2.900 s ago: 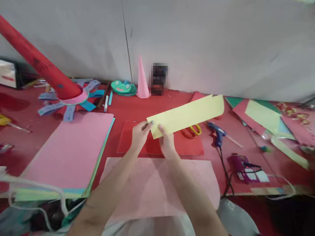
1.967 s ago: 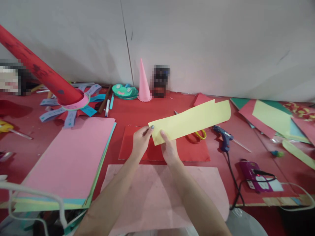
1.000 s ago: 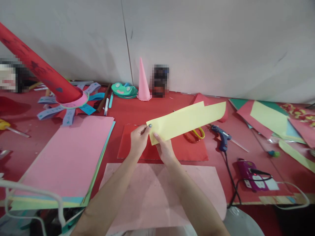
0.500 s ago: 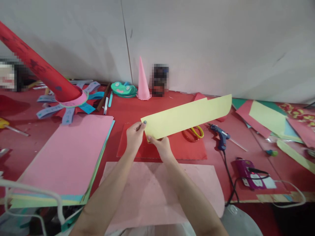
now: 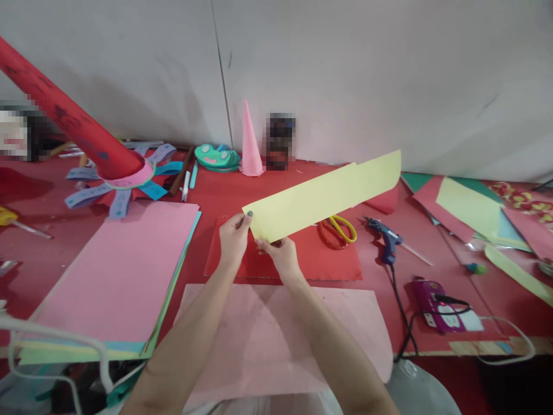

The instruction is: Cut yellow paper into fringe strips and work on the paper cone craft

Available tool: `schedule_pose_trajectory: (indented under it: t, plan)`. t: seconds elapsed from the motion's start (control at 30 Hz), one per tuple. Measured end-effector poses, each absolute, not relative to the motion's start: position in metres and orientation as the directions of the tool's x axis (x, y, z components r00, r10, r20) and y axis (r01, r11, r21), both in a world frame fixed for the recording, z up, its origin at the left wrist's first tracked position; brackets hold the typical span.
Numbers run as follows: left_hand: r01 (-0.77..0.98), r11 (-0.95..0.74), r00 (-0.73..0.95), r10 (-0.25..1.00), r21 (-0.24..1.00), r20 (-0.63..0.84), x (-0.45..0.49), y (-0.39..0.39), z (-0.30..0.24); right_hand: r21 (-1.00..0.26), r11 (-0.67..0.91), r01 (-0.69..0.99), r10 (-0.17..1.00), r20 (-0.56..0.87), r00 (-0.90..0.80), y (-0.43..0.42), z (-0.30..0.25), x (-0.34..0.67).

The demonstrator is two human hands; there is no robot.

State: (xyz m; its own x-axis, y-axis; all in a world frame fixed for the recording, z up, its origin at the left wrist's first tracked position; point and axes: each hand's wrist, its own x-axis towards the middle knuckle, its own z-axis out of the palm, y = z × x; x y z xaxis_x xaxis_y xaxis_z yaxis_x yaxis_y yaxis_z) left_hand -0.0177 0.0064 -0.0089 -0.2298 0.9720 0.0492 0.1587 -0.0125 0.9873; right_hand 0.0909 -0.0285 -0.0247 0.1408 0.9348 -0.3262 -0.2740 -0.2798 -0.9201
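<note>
A long yellow paper strip slants up to the right, held in the air by its near left end. My left hand pinches the left corner with the thumb on top. Lower down, my right hand grips the bottom edge near the same end. Both hands are closed on the paper; some fingertips are hidden behind it. Beneath the strip lies a red sheet, with yellow-and-red-handled scissors partly covered by the strip. A pale pink sheet lies under my forearms.
At left sits a stack of coloured paper, behind it a red paper tube with a strip-fringed base. A pink cone stands by the wall. A glue gun and a purple power box with cables lie right.
The yellow strip has tilted more steeply, its far right end rising and shifting slightly left. Both hands keep their hold on the left end.
</note>
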Motion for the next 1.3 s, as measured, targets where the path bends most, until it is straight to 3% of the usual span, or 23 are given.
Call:
schedule_pose_trajectory:
  t: [0.53,0.77,1.03,1.3]
  plan:
    - [0.088,0.010,-0.189,0.982,0.996,0.006,-0.012,0.003,-0.002,-0.817,-0.308,-0.487,0.913,-0.398,0.090,-0.027,-0.032,0.090]
    - [0.177,-0.044,-0.169,0.983,0.983,0.074,-0.010,-0.002,0.005,-0.826,-0.292,-0.483,0.923,-0.375,0.083,-0.027,-0.035,0.092]
    - [0.049,-0.078,-0.301,0.949,0.996,0.089,-0.004,-0.006,-0.003,-0.870,-0.308,-0.385,0.920,-0.376,0.112,-0.033,-0.026,0.085]
    - [0.257,-0.098,-0.407,0.891,0.961,0.200,-0.002,-0.006,-0.008,-0.908,-0.243,-0.341,0.946,-0.300,0.126,-0.042,-0.030,0.072]
